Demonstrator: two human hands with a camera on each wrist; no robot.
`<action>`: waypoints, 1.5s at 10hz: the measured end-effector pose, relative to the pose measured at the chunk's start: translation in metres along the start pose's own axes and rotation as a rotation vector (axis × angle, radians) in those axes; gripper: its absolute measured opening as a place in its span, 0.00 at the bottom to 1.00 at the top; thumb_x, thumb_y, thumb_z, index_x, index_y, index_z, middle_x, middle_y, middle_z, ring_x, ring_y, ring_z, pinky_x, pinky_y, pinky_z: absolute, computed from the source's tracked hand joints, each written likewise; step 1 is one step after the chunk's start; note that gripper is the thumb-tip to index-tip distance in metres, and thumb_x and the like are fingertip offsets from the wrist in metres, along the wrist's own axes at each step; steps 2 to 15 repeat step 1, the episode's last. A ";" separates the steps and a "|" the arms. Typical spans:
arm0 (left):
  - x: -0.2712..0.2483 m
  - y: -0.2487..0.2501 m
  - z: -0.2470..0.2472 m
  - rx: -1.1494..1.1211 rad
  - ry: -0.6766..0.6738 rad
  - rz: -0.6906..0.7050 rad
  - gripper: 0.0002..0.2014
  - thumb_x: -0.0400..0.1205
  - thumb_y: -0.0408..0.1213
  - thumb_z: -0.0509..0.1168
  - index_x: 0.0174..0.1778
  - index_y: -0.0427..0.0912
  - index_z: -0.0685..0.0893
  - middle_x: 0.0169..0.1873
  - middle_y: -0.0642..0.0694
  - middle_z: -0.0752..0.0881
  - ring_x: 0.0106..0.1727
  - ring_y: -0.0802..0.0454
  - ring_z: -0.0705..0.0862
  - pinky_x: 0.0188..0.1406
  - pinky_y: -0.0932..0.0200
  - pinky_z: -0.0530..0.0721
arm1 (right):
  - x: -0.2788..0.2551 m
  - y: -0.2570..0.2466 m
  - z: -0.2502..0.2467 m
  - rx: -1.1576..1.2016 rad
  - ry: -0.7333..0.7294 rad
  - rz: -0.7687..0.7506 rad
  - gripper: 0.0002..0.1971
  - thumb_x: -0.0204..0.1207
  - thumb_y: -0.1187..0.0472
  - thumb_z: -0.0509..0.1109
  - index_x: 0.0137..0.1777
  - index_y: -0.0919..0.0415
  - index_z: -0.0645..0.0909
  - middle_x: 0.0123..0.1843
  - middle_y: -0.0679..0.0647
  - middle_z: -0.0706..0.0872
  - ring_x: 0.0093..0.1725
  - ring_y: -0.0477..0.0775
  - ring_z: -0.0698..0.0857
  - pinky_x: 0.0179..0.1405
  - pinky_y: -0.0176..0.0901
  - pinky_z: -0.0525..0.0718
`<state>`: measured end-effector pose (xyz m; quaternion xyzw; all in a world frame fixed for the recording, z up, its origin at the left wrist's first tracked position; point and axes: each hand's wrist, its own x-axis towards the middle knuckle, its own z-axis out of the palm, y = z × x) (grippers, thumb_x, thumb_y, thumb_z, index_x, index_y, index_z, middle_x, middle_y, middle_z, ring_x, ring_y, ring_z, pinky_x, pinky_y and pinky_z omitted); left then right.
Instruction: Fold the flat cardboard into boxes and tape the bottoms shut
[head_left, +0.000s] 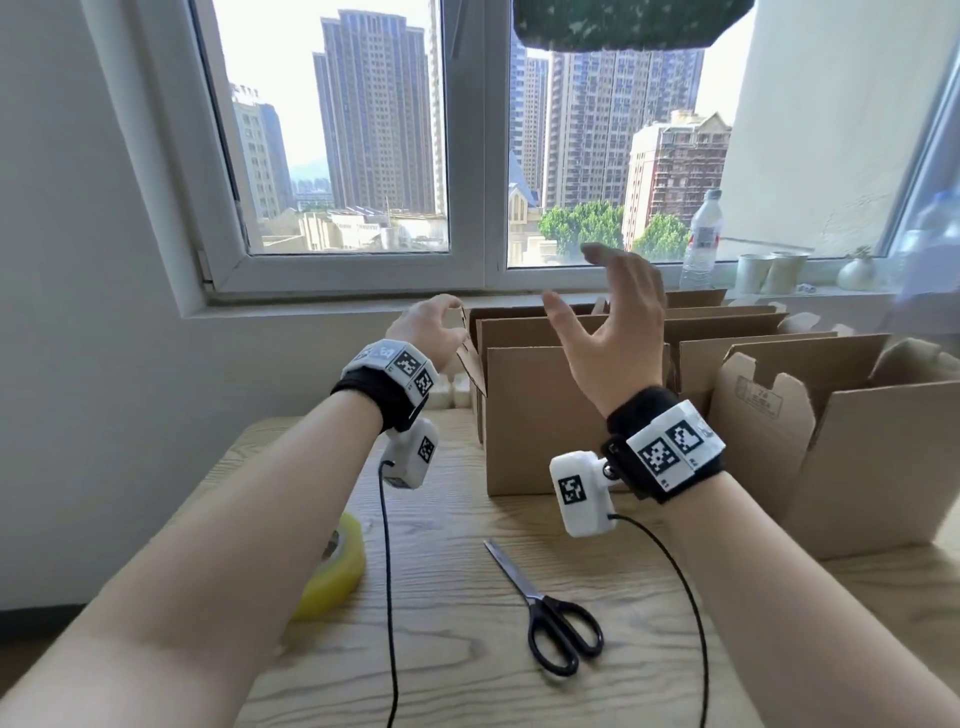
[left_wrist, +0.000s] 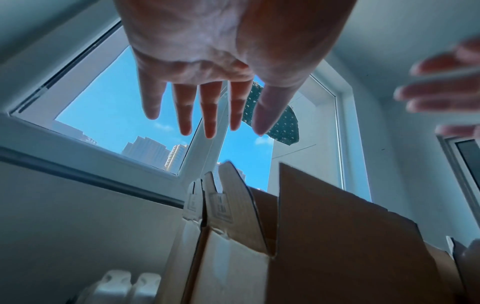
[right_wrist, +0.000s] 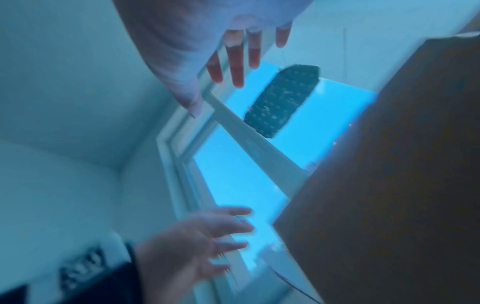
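Both hands are hovering above a row of upright boxes (head_left: 550, 421) standing on the counter (head_left: 467, 597) under the window. The left hand (head_left: 434, 325) is reaching with its fingers spread and loosely bent at the left flaps of the row; whether it is touching a flap cannot be told from this angle. The right hand (head_left: 610, 322) is raised over the near box, fingers apart, holding nothing.

Handling, as a judgement: the cardboard is looking light and stiff along its panels but weak at the creases, so it is best taken by a wall's top edge or at a corner, not by a loose flap, which would bend. The smooth faces may slip under a flat palm.

Another box (head_left: 841, 441) is standing open at the right; its inside is not visible, nor are the interiors of the row. Tape (head_left: 332, 566) and scissors (head_left: 550, 618) are lying near on the counter, well apart from the hands.
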<state>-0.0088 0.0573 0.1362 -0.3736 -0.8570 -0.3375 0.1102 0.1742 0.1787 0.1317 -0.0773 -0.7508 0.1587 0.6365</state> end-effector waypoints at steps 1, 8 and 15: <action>-0.002 0.001 -0.017 0.073 -0.034 -0.022 0.23 0.83 0.43 0.63 0.76 0.52 0.75 0.71 0.46 0.81 0.62 0.47 0.83 0.60 0.51 0.83 | 0.038 -0.058 -0.038 0.269 0.169 -0.186 0.15 0.81 0.54 0.72 0.59 0.64 0.84 0.55 0.52 0.89 0.56 0.47 0.86 0.59 0.46 0.85; -0.002 0.001 -0.017 0.073 -0.034 -0.022 0.23 0.83 0.43 0.63 0.76 0.52 0.75 0.71 0.46 0.81 0.62 0.47 0.83 0.60 0.51 0.83 | 0.038 -0.058 -0.038 0.269 0.169 -0.186 0.15 0.81 0.54 0.72 0.59 0.64 0.84 0.55 0.52 0.89 0.56 0.47 0.86 0.59 0.46 0.85; -0.002 0.001 -0.017 0.073 -0.034 -0.022 0.23 0.83 0.43 0.63 0.76 0.52 0.75 0.71 0.46 0.81 0.62 0.47 0.83 0.60 0.51 0.83 | 0.038 -0.058 -0.038 0.269 0.169 -0.186 0.15 0.81 0.54 0.72 0.59 0.64 0.84 0.55 0.52 0.89 0.56 0.47 0.86 0.59 0.46 0.85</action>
